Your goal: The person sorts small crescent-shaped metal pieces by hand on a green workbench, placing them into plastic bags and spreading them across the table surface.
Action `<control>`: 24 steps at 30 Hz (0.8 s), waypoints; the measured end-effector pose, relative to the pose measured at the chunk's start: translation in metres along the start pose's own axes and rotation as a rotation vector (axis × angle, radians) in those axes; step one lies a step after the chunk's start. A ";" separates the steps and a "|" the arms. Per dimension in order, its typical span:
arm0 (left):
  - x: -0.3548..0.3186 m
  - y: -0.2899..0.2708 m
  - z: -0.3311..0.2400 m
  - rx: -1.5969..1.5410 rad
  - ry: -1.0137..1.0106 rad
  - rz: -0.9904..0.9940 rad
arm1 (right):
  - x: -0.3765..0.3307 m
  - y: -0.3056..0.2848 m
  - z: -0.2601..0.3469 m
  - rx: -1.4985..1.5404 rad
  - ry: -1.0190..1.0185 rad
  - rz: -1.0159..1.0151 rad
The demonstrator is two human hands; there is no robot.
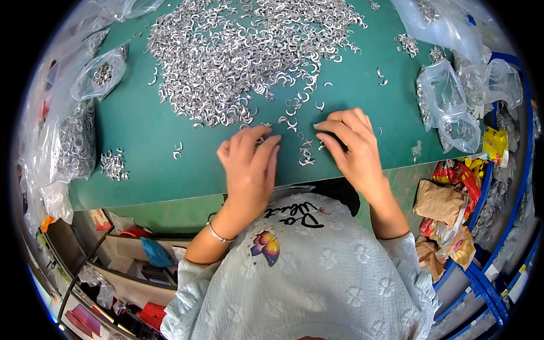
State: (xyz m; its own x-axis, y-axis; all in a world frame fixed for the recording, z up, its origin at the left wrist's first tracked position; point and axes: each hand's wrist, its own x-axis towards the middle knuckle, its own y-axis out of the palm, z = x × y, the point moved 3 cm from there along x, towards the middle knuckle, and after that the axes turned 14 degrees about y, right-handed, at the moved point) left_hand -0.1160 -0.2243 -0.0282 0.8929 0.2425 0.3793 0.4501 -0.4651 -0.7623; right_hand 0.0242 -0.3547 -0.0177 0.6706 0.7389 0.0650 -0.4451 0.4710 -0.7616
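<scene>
Your pale shirt [328,266] is nearest. Beyond it, on the green worktop [136,133], silver metal pieces [226,68] lie heaped, a few between your hands. Your left hand's [248,161] fingers curl over some, pinch unclear; your right hand's [358,148] fingers stand apart from the thumb. You seem to be sorting; next likely needs a light, single-piece pinch.

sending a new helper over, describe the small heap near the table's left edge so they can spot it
On the green table, a wide mound of curved silvery pieces covers the far middle. Toward the near left corner, a bulging clear bag holds similar pieces. The small heap lies just right of that bag, a tight cluster unlike the few scattered pieces farther right.
</scene>
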 end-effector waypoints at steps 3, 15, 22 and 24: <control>0.010 0.011 -0.006 -0.004 0.022 0.024 | 0.006 0.015 0.012 0.000 0.012 -0.065; 0.014 0.019 -0.009 -0.065 0.084 0.039 | 0.005 -0.027 -0.040 -0.210 0.268 -0.232; 0.012 0.025 -0.021 -0.226 0.189 0.135 | 0.010 -0.018 -0.027 0.027 0.044 -0.187; 0.012 0.025 -0.021 -0.232 0.191 0.134 | 0.012 -0.009 -0.024 -0.046 0.086 -0.147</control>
State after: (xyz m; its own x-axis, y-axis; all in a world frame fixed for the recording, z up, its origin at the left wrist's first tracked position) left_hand -0.0936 -0.2514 -0.0316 0.9199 0.0120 0.3919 0.2988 -0.6686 -0.6809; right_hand 0.0507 -0.3616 -0.0257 0.7758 0.6186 0.1242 -0.3118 0.5470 -0.7768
